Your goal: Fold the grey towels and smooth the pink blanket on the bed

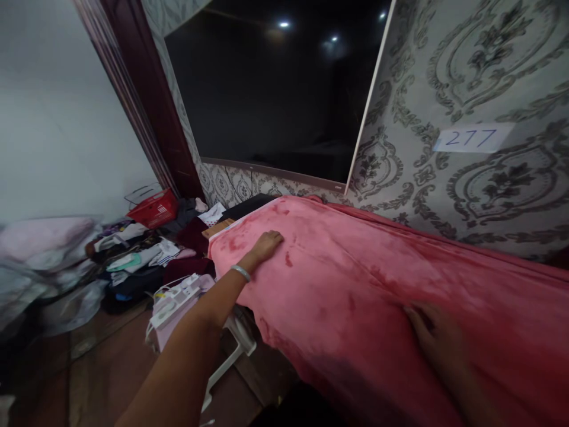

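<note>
A pink plush blanket (311,284) with darker red smudges is spread over a long, low surface and hangs down its near side. Toward the far left end, my left hand (267,244) rests palm down on the cloth, fingers stretched out; a silver bangle circles that wrist. My right hand (431,332), somewhat blurred, is on the blanket at the right. Its thumb and fingers come together at the cloth, where a crease runs up to the fingertips. What lies under the blanket is mostly hidden.
Behind the blanket a large television (275,89) hangs on patterned wallpaper. At left are piled clothes (142,255), a red basket (155,207) and plastic bags (75,302). A white plastic stool (237,338) and a power strip (178,296) stand near my left arm.
</note>
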Demonstrator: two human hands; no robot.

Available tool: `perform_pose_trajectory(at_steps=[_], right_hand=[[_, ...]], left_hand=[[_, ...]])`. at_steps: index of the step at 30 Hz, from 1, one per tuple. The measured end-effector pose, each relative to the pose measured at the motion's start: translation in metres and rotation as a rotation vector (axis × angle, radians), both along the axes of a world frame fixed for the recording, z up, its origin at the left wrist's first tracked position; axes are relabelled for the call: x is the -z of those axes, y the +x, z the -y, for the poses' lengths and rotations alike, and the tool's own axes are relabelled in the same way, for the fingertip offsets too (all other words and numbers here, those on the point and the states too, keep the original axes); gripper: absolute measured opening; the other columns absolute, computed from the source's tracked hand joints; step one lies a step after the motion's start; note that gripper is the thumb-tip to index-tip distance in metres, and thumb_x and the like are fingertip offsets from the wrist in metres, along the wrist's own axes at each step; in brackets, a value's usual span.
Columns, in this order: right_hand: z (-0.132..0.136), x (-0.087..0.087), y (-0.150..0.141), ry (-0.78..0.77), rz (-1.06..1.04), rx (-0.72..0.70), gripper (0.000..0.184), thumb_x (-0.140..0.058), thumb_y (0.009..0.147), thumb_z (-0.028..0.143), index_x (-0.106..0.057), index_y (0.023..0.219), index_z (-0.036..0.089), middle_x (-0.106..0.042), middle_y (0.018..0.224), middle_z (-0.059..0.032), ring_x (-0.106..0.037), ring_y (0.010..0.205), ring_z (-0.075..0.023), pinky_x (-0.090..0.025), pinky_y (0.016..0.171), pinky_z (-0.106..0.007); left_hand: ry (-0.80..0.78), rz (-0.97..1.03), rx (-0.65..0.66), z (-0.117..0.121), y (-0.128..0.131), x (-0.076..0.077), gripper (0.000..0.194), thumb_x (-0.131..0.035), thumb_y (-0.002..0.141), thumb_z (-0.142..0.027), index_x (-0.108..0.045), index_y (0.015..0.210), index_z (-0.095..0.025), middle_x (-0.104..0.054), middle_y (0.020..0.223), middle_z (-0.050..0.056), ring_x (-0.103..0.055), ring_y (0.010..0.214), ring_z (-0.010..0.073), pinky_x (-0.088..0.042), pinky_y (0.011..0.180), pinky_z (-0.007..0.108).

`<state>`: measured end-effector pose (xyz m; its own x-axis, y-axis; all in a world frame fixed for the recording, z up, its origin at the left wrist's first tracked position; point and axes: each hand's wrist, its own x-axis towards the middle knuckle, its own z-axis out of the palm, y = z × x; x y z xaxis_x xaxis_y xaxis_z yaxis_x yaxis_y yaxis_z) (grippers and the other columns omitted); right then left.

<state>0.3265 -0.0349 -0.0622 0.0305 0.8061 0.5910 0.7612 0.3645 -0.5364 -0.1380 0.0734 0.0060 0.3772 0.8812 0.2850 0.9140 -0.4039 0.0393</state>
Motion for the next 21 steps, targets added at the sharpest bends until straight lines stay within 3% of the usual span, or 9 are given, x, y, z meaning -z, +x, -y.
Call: perform_pose_trajectory(at_steps=[6,12,17,21], right_hand=[[0.001,0.0,0.002,-0.012,0.009,0.02,0.045,-0.048,0.086,0.061,-0.074,0.084,0.024,-0.075,0.087,-0.0101,-0.07,0.083,-0.0311,-0.058,0.076,-0.047],[0.002,0.001,0.003,-0.036,0.001,0.028,0.046,-0.049,0.086,0.061,-0.075,0.084,0.023,-0.076,0.089,-0.0096,-0.071,0.085,-0.0314,-0.059,0.077,-0.047],[0.002,0.0,0.003,-0.082,0.012,0.02,0.047,-0.047,0.088,0.061,-0.076,0.086,0.023,-0.077,0.092,-0.0081,-0.072,0.087,-0.0303,-0.059,0.078,-0.045],[0.003,-0.002,0.001,-0.076,-0.006,0.027,0.046,-0.05,0.087,0.061,-0.075,0.085,0.023,-0.077,0.088,-0.0082,-0.073,0.084,-0.0301,-0.06,0.078,-0.046]], left_hand=[[0.02,0.031,-0.161,-0.007,-0.042,0.004,0.035,-0.042,0.097,-0.01,-0.067,0.121,-0.016,-0.067,0.13,0.015,-0.063,0.117,0.0228,-0.046,0.104,0.038],[0.018,0.046,-0.346,-0.018,-0.063,0.002,0.032,-0.044,0.097,-0.012,-0.07,0.115,-0.016,-0.07,0.123,0.013,-0.063,0.114,0.0227,-0.046,0.104,0.037],[0.069,0.062,-0.57,-0.025,-0.072,-0.001,0.036,-0.039,0.1,-0.02,-0.069,0.119,-0.012,-0.056,0.14,0.023,-0.048,0.135,0.035,-0.038,0.111,0.052],[0.051,0.1,-0.675,-0.025,-0.078,-0.002,0.04,-0.046,0.098,-0.024,-0.064,0.131,-0.012,-0.059,0.135,0.023,-0.053,0.127,0.0382,-0.043,0.105,0.053]])
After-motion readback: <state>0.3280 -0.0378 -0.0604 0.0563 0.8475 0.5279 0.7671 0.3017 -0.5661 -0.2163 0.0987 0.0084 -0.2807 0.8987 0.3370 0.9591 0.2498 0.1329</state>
